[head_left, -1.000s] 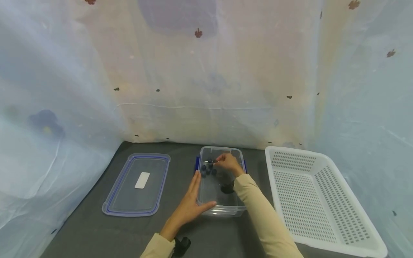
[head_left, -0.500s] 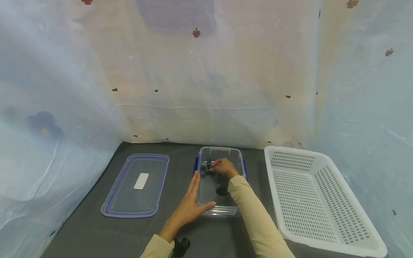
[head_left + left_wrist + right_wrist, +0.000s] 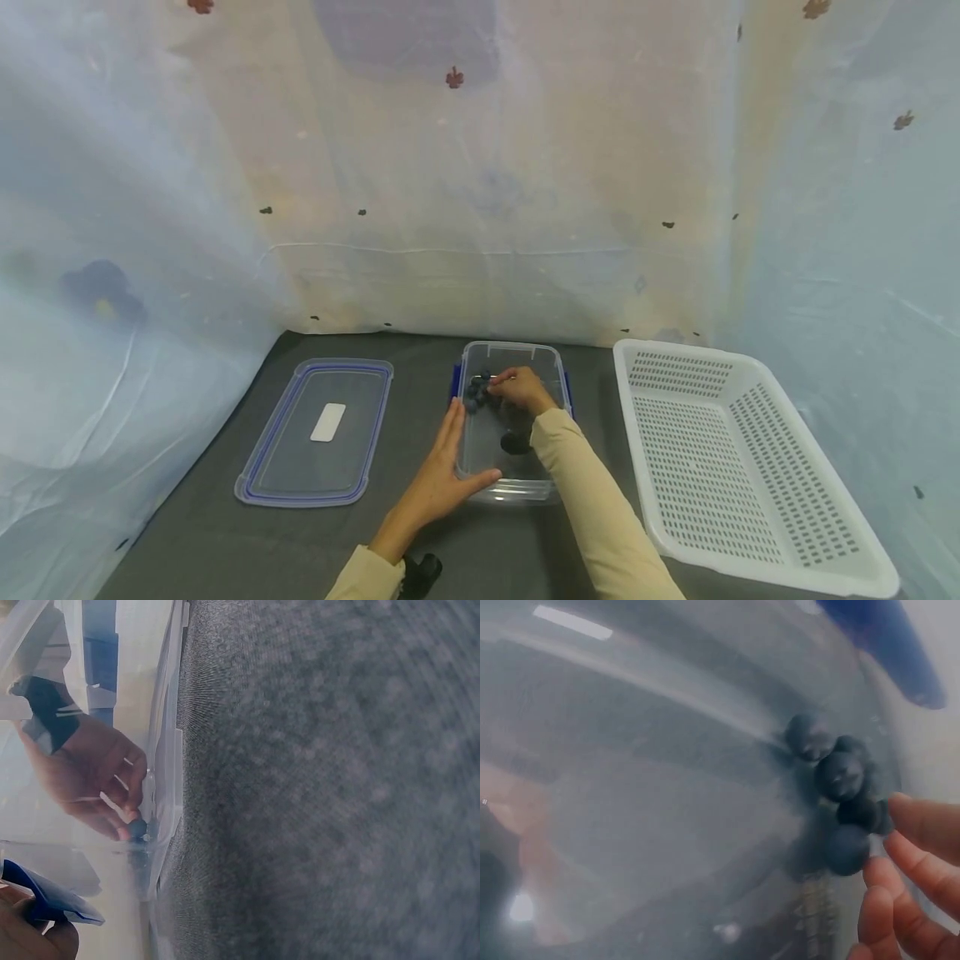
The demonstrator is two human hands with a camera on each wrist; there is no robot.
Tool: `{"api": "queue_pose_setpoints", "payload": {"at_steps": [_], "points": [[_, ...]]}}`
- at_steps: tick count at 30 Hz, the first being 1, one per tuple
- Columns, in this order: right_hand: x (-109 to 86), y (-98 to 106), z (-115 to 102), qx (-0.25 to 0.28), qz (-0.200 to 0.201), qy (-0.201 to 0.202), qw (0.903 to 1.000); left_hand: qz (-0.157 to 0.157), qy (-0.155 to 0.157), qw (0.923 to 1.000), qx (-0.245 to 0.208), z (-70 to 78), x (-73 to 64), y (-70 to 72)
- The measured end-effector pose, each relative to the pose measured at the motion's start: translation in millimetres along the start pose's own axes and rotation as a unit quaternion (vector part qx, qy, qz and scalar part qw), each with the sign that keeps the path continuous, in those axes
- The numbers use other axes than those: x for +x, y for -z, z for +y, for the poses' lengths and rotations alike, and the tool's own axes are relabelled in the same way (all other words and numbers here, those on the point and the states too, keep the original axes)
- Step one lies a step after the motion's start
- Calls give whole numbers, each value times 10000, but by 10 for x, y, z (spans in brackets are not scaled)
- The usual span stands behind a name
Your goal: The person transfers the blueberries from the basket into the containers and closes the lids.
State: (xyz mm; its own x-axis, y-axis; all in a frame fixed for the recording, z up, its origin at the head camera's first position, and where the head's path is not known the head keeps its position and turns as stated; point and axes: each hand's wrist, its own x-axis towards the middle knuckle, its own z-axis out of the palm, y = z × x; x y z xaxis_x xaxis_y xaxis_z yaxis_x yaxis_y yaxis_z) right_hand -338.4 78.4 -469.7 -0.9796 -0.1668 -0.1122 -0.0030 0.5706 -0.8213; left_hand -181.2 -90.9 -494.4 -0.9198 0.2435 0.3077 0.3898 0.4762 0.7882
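Observation:
A clear plastic container (image 3: 487,462) stands in the middle of the table, several blueberries (image 3: 840,776) clustered inside against its left wall. My right hand (image 3: 522,390) reaches down into it. Its fingertips (image 3: 901,810) pinch a blueberry (image 3: 137,827) at the cluster's edge; fingers partly hide that berry in the right wrist view. My left hand (image 3: 444,475) lies along the container's left side, fingers straight and thumb at the near corner. In the left wrist view its fingers (image 3: 64,937) are right at the blue latch (image 3: 52,900).
To the left lies a clear lid (image 3: 285,458) with a blue seal and a white label (image 3: 327,422). A white perforated basket (image 3: 645,467) stands close on the right. Behind the dark table rises a pale patterned curtain (image 3: 465,283).
My right hand has moved slightly left and nearer within the container, and the blueberries are bunched closer together at the left wall. My left hand has stayed in place.

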Motion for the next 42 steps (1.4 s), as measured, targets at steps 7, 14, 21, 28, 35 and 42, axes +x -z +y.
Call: {"api": "queue_pose_setpoints", "payload": {"at_steps": [7,14,21,28,35,42], "points": [[-41,93,-201,718,220,17,9972,-105,63,9998,-127,30,17,22],[-209,190,-479,1101,185,179,9936,-203,13,9998,-49,33,34,90],[-486,255,-768,1948,414,603,9781,21,-270,9996,-8,50,96,233],[-843,78,-969,2862,847,1436,9436,315,-430,9984,-186,90,126,469],[-1100,-462,-1092,3609,892,1874,9092,309,-525,9942,-892,42,168,956],[-1286,-1051,-1101,3807,409,1824,9056,-120,191,9938,-1086,-278,56,1505]]}}
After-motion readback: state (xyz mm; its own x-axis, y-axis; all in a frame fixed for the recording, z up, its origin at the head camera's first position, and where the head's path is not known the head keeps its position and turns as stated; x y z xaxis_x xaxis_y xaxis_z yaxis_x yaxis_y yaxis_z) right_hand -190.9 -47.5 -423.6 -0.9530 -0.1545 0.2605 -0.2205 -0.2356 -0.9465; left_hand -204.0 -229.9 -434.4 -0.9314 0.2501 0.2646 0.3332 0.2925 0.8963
